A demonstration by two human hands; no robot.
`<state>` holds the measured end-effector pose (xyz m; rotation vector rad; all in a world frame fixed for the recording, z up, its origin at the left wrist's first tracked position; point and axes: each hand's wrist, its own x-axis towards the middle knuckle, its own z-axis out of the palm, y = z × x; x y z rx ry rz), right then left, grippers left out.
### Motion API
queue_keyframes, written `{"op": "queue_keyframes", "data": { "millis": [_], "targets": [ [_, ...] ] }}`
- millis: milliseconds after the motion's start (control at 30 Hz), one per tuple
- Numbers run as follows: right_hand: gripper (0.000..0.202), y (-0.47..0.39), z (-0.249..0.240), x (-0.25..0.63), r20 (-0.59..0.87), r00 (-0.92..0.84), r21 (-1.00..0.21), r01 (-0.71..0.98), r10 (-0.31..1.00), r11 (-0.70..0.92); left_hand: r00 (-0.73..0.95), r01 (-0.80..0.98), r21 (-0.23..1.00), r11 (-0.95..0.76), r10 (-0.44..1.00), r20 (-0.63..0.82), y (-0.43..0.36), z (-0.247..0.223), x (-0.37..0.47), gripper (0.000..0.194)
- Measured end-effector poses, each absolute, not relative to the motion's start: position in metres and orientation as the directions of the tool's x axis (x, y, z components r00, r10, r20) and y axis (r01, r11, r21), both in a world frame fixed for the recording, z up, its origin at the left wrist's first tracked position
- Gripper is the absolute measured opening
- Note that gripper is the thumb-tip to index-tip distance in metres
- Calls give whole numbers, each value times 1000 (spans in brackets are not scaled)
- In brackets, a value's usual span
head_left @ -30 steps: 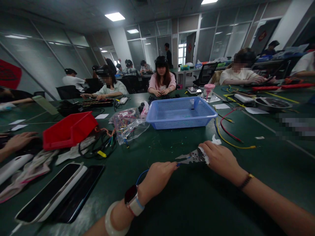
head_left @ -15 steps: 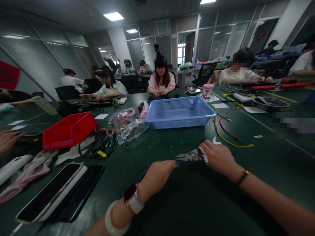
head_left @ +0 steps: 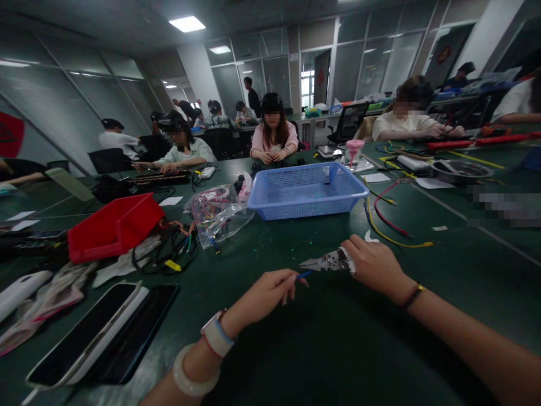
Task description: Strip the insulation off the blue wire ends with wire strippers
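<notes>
A blue wire (head_left: 304, 274) is pinched between the thumb and fingers of my left hand (head_left: 270, 290), its end pointing right. My right hand (head_left: 374, 265) is closed round the handles of a metal wire stripper (head_left: 327, 261), partly wrapped in something white. The tool's jaws point left and lie just above the wire's end; whether they touch it I cannot tell. Beyond both hands, a blue plastic basket (head_left: 308, 210) stands on the green table (head_left: 338, 349). Small scraps lie on the tabletop between basket and hands.
At the left are a red bin (head_left: 114, 228), black cables, gloves (head_left: 51, 304) and two phones (head_left: 84, 332). A clear bag of wires (head_left: 217, 217) sits beside the basket. Yellow and red wires (head_left: 397, 241) lie at the right. People sit across the table.
My left hand has turned at the wrist, so the watch face no longer shows and the fingers point more to the right. Another person's hand at the far left has left the view.
</notes>
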<state>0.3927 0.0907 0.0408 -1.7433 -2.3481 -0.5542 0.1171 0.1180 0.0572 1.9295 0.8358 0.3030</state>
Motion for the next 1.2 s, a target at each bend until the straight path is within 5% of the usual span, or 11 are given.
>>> {"op": "queue_keyframes", "data": {
  "millis": [267, 433, 600, 1200],
  "targets": [
    [20, 98, 36, 421, 536, -282, 187, 959, 796, 214, 671, 526, 790, -315, 724, -159, 121, 72, 106, 34],
    [25, 96, 33, 421, 565, -293, 129, 955, 771, 268, 835, 308, 951, -20, 485, -260, 119, 66, 110, 36],
    [32, 93, 30, 407, 489, -296, 79, 952, 820, 296, 881, 236, 938, 254, 351, -317, 111, 56, 119, 39],
    [43, 93, 28, 403, 368, -338, -78, 917, 867, 390, 878, 201, 940, 276, 375, -298, 112, 57, 117, 36]
  ]
}}
